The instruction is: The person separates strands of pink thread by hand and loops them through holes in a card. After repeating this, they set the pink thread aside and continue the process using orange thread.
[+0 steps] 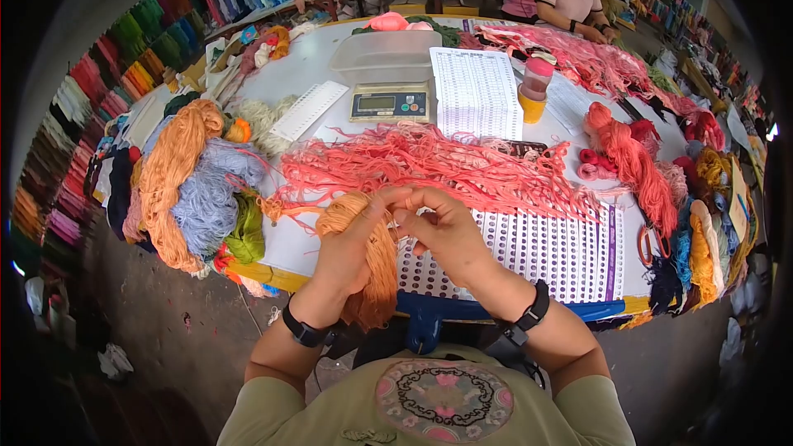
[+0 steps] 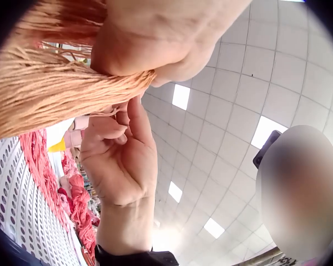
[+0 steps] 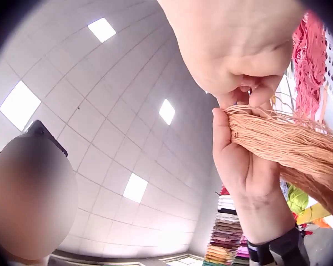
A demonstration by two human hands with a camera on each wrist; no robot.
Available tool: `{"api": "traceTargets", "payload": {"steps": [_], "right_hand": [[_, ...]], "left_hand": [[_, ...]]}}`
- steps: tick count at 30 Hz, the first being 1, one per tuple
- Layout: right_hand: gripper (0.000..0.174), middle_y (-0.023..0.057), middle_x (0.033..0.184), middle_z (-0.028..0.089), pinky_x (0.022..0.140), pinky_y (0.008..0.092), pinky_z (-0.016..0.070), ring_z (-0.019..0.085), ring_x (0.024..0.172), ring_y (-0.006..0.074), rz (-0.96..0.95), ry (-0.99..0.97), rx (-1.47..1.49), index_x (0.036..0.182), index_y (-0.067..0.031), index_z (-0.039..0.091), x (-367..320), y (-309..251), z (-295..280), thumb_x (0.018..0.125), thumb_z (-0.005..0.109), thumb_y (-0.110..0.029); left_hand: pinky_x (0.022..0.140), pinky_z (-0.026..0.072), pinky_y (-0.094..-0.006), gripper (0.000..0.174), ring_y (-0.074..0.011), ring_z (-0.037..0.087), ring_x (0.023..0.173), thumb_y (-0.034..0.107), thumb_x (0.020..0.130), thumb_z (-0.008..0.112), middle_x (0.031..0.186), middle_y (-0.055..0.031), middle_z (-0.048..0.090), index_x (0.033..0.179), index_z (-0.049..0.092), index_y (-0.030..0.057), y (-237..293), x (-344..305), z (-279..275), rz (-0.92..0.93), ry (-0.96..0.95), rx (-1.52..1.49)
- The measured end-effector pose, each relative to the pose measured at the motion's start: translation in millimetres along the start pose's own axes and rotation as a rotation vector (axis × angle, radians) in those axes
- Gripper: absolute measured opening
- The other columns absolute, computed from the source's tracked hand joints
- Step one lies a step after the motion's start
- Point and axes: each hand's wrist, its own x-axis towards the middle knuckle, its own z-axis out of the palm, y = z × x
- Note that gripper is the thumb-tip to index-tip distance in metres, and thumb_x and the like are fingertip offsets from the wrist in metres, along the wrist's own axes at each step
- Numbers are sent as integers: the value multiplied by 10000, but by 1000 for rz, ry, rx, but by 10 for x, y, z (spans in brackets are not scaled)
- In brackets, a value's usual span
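Note:
A light orange skein of yarn (image 1: 376,281) hangs from my left hand (image 1: 349,246), which grips it near its upper end. In the right wrist view the left thumb (image 3: 221,126) lies along the gathered end, and the strands fan out away from it. My right hand (image 1: 453,235) meets the left at that end, its fingers curled and pinching thin strands of yarn. Seen from the left wrist, the right hand (image 2: 125,166) is just beyond the skein. Below and ahead of both hands lie loose coral-pink strands (image 1: 413,169) and white punched cards (image 1: 529,256).
A digital scale (image 1: 390,103) bears a clear plastic tub (image 1: 384,58). Printed sheets (image 1: 475,91) and a pink-and-yellow thread cone (image 1: 535,87) stand beside it. Yarn heaps (image 1: 206,190) crowd the left, with scissors (image 1: 652,244) and coral skeins (image 1: 632,165) right. Two people work across the table.

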Motion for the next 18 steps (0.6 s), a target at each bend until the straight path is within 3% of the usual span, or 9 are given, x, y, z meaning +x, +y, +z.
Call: {"api": "traceTargets", "payload": {"steps": [4, 9, 15, 18], "right_hand": [[62, -6, 957, 588, 570, 186, 446, 619, 774, 68, -77, -50, -110, 940, -73, 576, 43, 77, -41, 910, 588, -125], [74, 3, 929, 597, 578, 195, 453, 605, 742, 69, 116, 64, 226, 941, -54, 573, -5, -60, 2, 922, 576, -126], [123, -14, 887, 605, 581, 198, 442, 610, 770, 60, -50, -27, -148, 988, -99, 588, 54, 109, -66, 944, 565, -212], [121, -19, 819, 605, 565, 201, 444, 592, 711, 49, 49, 43, 53, 974, -90, 587, 22, 47, -27, 945, 564, -205]], "left_hand": [[897, 478, -331, 341, -177, 572, 1033, 222, 1002, 415, 1144, -99, 592, 1187, 567, -19, -16, -3, 0, 5, 17, 32], [873, 485, -319, 340, -163, 572, 1030, 237, 1000, 427, 1115, -88, 598, 1176, 575, -13, -34, 16, 11, -11, 52, -64], [895, 491, -352, 338, -181, 579, 1027, 252, 994, 442, 1110, -96, 597, 1172, 563, -9, -89, 34, -5, -36, 53, -45], [900, 488, -364, 360, -191, 580, 1021, 283, 989, 456, 1109, -96, 598, 1188, 553, -1, -101, 39, -17, -28, 61, -33]]}}
